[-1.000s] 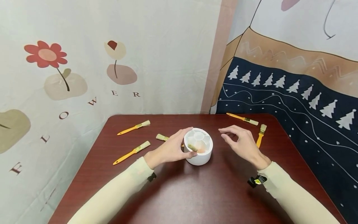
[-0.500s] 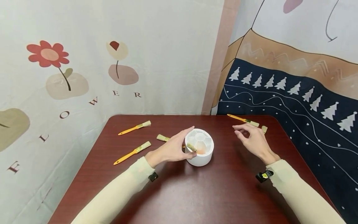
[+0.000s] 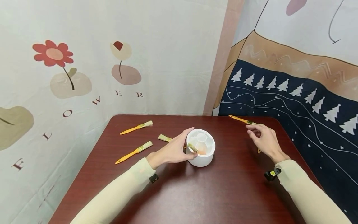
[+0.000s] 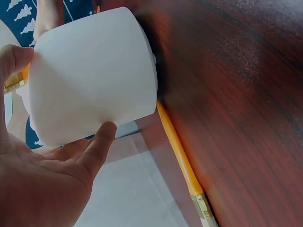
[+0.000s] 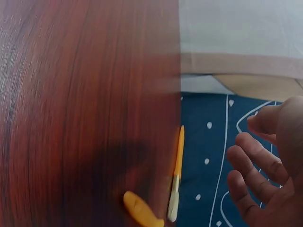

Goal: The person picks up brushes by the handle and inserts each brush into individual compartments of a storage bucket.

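My left hand [image 3: 171, 151] grips a round white divided organizer [image 3: 205, 160] on the table, thumb at the near rim and fingers round the far side. A paintbrush [image 3: 192, 147] stands in one compartment, bristles up. In the left wrist view, the organizer's side [image 4: 94, 75] lies between my thumb and fingers. My right hand [image 3: 265, 140] hovers over the right of the table, fingers loosely bent and holding nothing. Beneath it lies a yellow-handled paintbrush [image 5: 141, 211], mostly hidden in the head view. Another paintbrush [image 3: 238, 119] lies just behind that hand.
Two paintbrushes lie at the left, one farther back [image 3: 136, 127] and one nearer [image 3: 134, 152]. Another paintbrush [image 3: 165, 137] lies partly hidden behind my left hand. Printed cloths [image 3: 173, 62] hang behind the dark red table [image 3: 212, 193] and along its right side.
My right hand has moved right, away from the organizer, and now covers most of the rightmost paintbrush. The left hand keeps its hold on the organizer.
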Available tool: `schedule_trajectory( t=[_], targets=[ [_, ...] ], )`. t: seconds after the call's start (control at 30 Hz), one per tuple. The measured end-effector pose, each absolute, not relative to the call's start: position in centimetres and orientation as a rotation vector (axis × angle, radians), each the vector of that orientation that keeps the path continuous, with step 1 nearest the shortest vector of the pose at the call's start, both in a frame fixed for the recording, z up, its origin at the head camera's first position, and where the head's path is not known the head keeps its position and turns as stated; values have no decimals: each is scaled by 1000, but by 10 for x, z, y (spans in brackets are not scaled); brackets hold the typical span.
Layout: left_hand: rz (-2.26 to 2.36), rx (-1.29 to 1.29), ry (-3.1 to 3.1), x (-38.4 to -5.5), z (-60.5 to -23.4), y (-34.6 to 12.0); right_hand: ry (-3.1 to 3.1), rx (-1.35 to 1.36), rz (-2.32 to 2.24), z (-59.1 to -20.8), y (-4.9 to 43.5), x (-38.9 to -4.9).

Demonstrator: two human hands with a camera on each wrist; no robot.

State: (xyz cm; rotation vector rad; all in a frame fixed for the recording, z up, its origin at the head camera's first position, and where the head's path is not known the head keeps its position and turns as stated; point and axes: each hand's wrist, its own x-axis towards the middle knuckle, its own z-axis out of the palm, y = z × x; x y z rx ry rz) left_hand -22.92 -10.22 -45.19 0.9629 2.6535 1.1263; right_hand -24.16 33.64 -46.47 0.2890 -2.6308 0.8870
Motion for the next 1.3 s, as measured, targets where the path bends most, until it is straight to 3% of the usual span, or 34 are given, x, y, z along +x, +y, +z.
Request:
schedule_trajectory(
  t=[0.53, 1.3],
  targets=[
    [1275, 635, 2823, -195, -460, -89, -2698, 174, 796, -479, 365, -250],
    [1318, 621, 2924, -185, -464, -77, -2826, 90, 798, -493, 395, -253]
  ],
)
